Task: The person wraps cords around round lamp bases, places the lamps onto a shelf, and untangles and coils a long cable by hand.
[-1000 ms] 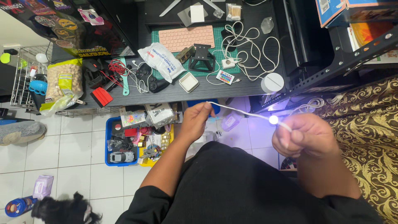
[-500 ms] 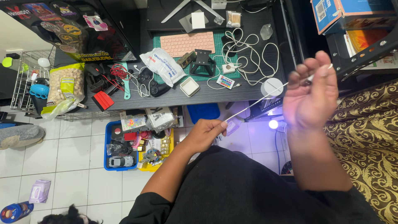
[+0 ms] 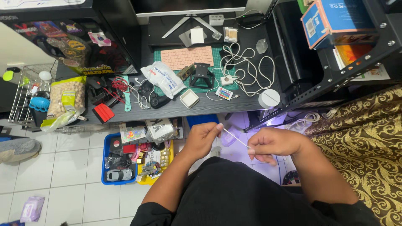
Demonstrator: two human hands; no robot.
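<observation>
I see my left hand (image 3: 202, 138) and right hand (image 3: 272, 144) each pinched shut on a thin white cord (image 3: 235, 138), stretched short between them above my lap, below the desk (image 3: 217, 102) edge. I judge that a hard pull could slip it from my fingertips, or snag its hidden far end by the shelf (image 3: 335, 79).

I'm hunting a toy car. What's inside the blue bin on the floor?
The blue bin holds a silver toy car, a dark bag and red bits. Whatever lies under these is covered.
</observation>
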